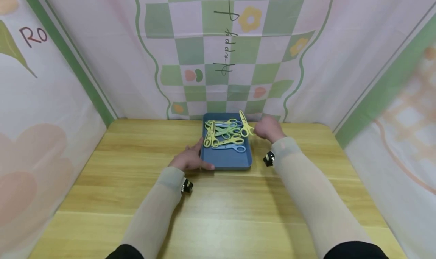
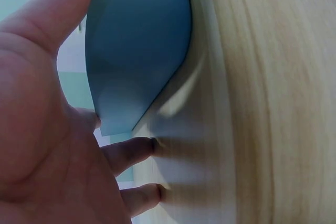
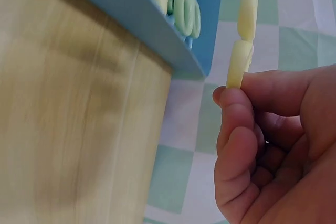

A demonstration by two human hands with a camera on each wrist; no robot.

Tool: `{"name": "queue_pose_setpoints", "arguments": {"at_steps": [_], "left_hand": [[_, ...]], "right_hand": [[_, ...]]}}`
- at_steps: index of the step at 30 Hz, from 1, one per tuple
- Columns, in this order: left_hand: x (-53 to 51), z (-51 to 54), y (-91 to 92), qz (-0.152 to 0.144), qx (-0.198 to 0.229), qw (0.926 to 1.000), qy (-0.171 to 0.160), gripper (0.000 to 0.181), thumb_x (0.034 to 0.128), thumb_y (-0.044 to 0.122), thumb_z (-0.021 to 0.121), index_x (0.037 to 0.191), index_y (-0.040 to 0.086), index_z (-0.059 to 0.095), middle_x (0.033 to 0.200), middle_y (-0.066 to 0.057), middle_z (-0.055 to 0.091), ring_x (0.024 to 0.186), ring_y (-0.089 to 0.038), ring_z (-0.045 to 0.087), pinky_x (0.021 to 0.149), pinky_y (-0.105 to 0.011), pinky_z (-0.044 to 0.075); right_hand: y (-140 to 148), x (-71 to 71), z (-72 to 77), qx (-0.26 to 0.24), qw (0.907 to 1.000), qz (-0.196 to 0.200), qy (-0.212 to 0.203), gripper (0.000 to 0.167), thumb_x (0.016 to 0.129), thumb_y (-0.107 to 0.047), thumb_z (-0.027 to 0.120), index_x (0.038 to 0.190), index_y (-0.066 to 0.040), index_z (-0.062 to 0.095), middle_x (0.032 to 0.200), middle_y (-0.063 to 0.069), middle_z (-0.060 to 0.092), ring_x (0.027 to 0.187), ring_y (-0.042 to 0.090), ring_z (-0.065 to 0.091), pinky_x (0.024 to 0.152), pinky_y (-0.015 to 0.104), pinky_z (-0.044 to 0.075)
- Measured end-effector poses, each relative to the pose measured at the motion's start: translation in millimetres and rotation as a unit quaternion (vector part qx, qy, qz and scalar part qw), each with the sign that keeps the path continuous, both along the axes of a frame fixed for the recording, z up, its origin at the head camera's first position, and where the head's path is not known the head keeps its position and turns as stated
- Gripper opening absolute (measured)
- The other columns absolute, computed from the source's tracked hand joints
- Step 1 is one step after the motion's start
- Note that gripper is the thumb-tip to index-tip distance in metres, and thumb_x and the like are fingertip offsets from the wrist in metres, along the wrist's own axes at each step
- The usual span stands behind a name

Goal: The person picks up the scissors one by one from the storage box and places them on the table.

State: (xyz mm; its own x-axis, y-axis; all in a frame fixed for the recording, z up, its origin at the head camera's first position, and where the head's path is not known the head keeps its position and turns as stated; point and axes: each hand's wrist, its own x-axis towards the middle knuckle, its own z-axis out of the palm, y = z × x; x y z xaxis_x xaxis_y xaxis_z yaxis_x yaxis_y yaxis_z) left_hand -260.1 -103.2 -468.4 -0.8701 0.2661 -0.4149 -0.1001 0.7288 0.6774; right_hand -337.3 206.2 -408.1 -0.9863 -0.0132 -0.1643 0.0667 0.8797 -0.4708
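A blue tray (image 1: 231, 161) holds several small scissors in yellow, green and light blue, lying in a pile. My left hand (image 1: 189, 159) rests against its near left corner, fingers extended along the left side and thumb at the front. In the left wrist view, the thumb and a fingertip lie by the tray wall (image 2: 139, 40), while other fingertips touch the table. Beyond the tray's right edge, my right hand (image 1: 269, 128) pinches yellow scissors (image 1: 243, 119) by one handle loop, blades pointing up and away. Most of that loop is hidden by the fingers in the right wrist view.
The wooden table (image 1: 218, 209) carries the tray near its back edge. A printed curtain (image 1: 190, 50) with a green checkered pattern hangs right behind it, and similar cloth stands at both sides. Each wrist wears a small black device (image 1: 269, 159).
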Motion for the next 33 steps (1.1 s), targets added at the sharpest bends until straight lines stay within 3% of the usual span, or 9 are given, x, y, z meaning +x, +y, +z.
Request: {"name": "queue_pose_setpoints", "arguments": {"at_steps": [4,12,19,22,26,29,33], "left_hand": [[0.2,0.4,0.9,0.001,-0.006,1.0,-0.003,0.134,0.0649,0.055,0.089,0.16,0.036,-0.004,0.164,-0.016,0.005,0.148,-0.038,-0.007,0.112,-0.065,0.004],[0.3,-0.1,0.4,0.001,-0.006,1.0,-0.001,0.134,0.0654,0.054,0.089,0.16,0.036,-0.004,0.163,-0.017,0.007,0.148,-0.038,-0.007,0.112,-0.066,0.004],[0.2,-0.3,0.3,0.002,-0.009,1.0,0.0,0.133,0.0664,0.054,0.089,0.159,0.037,-0.004,0.164,-0.016,0.006,0.148,-0.037,-0.007,0.112,-0.066,0.005],[0.9,-0.4,-0.1,0.001,-0.011,0.9999,0.003,0.133,0.0667,0.055,0.088,0.16,0.036,-0.004,0.164,-0.016,0.005,0.148,-0.038,-0.006,0.112,-0.066,0.006],[1.2,-0.1,-0.2,0.001,-0.013,0.9999,0.004,0.132,0.0669,0.056,0.088,0.16,0.036,-0.004,0.164,-0.015,0.006,0.148,-0.038,-0.006,0.112,-0.066,0.007],[1.1,-0.5,-0.3,0.0,-0.013,0.9999,0.004,0.132,0.0669,0.055,0.088,0.16,0.036,-0.004,0.164,-0.015,0.006,0.148,-0.038,-0.006,0.112,-0.066,0.007],[0.6,-1.7,0.0,-0.001,-0.015,0.9999,0.004,0.132,0.0671,0.056,0.088,0.16,0.035,-0.003,0.165,-0.013,0.005,0.148,-0.038,-0.006,0.112,-0.066,0.008]], "right_hand": [[8,3.4,-0.2,0.003,1.0,-0.007,0.001,0.02,0.085,-0.016,0.062,0.068,-0.006,0.062,0.066,0.009,0.062,0.061,0.025,0.058,0.059,0.039,0.048],[21,4.5,-1.8,0.013,0.9996,-0.01,0.021,0.017,0.083,-0.016,0.068,0.078,-0.002,0.062,0.08,0.013,0.058,0.075,0.031,0.054,0.069,0.044,0.048],[33,4.5,-1.2,0.018,0.9997,-0.016,-0.004,0.027,0.087,-0.021,0.069,0.085,0.005,0.064,0.093,0.022,0.062,0.086,0.038,0.057,0.079,0.052,0.05],[38,3.9,0.1,0.02,0.999,-0.027,-0.029,0.042,0.091,-0.026,0.067,0.106,0.013,0.062,0.121,0.033,0.058,0.111,0.052,0.052,0.095,0.071,0.038],[47,4.5,0.5,0.024,0.9968,-0.046,-0.061,0.062,0.092,-0.032,0.066,0.129,0.015,0.051,0.142,0.038,0.039,0.129,0.063,0.031,0.09,0.087,0.013],[54,7.6,-1.3,0.016,0.9961,-0.056,-0.067,0.06,0.092,-0.031,0.066,0.129,0.014,0.052,0.142,0.037,0.039,0.129,0.062,0.031,0.088,0.088,0.011],[65,15.2,-6.0,0.013,0.9967,-0.058,-0.055,0.045,0.091,-0.028,0.067,0.113,0.011,0.061,0.137,0.037,0.044,0.127,0.063,0.033,0.087,0.089,0.01]]}}
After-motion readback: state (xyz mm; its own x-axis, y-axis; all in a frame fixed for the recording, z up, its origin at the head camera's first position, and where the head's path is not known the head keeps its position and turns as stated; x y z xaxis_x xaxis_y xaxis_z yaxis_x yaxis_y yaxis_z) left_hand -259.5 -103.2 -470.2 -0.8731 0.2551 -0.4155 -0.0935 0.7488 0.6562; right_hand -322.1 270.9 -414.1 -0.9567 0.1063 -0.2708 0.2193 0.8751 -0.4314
